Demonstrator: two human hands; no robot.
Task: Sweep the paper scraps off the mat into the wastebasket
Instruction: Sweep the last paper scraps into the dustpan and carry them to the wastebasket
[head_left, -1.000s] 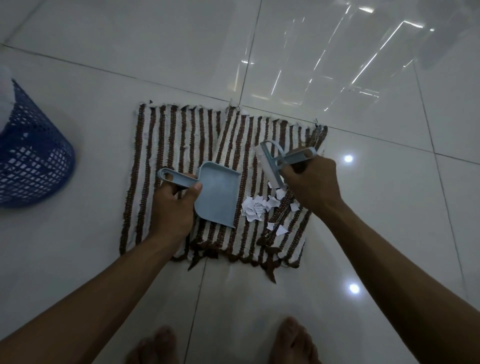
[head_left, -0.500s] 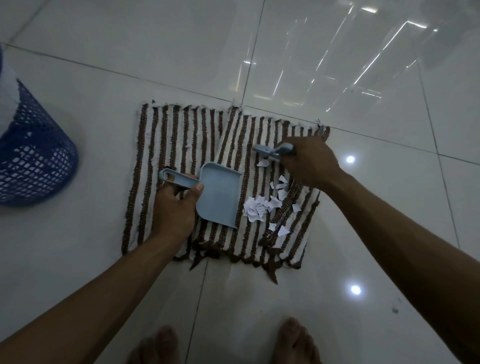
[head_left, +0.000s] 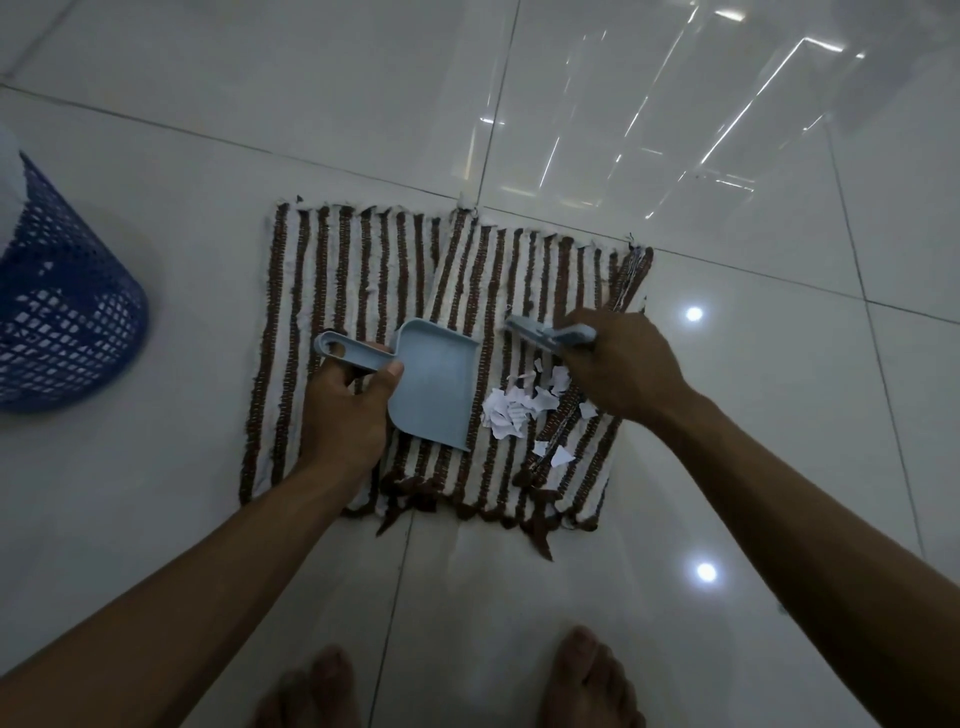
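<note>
The pan (head_left: 434, 384) is gripped by the left hand (head_left: 343, 410), the brush (head_left: 550, 335) by the right hand (head_left: 621, 371); the scraps (head_left: 511, 408) near the mat's (head_left: 332, 270) right edge are best swept with short strokes, the pan's lip pressed flat.

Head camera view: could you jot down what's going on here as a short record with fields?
setting: striped mat on a white tiled floor
left hand: grips the handle of a light blue dustpan resting on the mat
right hand: holds a small matching brush above the scraps
paper scraps: bunched by the dustpan's open edge, a few loose nearer the person
dustpan contents: none visible
wastebasket: blue mesh, on the floor left of the mat
</note>
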